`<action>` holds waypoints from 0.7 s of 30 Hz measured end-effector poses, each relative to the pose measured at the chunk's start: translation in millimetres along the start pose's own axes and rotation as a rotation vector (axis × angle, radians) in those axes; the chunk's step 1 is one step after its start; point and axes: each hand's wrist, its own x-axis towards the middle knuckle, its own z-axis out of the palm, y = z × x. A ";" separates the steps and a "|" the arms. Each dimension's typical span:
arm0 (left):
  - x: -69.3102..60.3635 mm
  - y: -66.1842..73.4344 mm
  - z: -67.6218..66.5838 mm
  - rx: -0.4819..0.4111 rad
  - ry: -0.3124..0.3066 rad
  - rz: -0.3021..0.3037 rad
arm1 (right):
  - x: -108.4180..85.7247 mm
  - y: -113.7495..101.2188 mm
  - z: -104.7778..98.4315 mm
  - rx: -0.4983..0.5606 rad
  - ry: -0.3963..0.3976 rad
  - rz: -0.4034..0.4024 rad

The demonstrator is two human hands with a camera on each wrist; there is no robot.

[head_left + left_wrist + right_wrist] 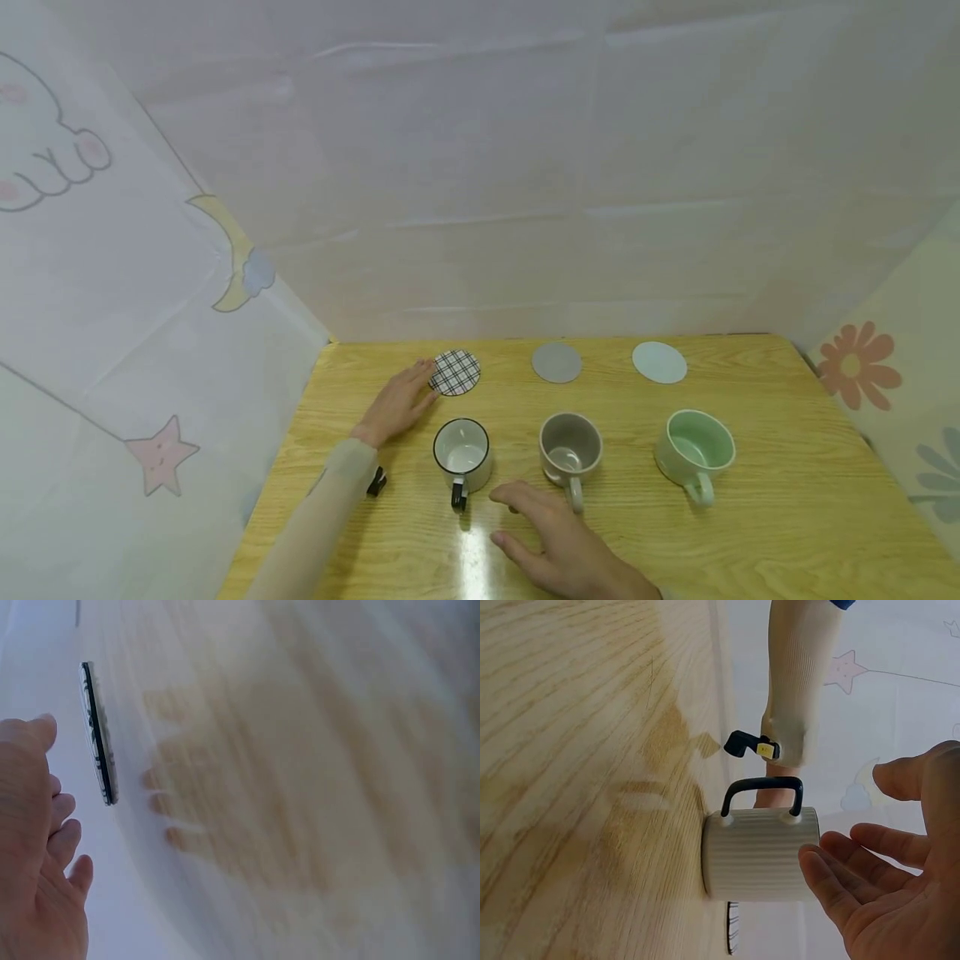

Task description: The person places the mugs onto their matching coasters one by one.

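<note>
My left hand [397, 402] reaches to the left edge of a round black-and-white checked coaster [455, 372], its fingers extended. The left wrist view shows that coaster [97, 735] edge-on beside the fingertips; whether they touch is unclear. Below the coaster stands an upright white mug [471, 477] with a black rim and black handle facing me. My right hand [558, 542] hovers in front of the mugs, thumb and fingers spread apart, holding nothing. From the right wrist, the ribbed white mug [761, 851] appears just beyond its fingertips.
A grey mug [570, 450] and a mint green mug [693, 454] stand in line to the right, handles toward me. Behind them lie a grey coaster [557, 362] and a pale blue coaster [660, 362]. Printed sheets surround the wooden table [795, 500] at the back and sides.
</note>
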 end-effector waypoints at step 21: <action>8.1 0.2 7.8 0.050 -0.062 -0.044 | 6.5 1.7 15.4 0.035 -0.140 -0.001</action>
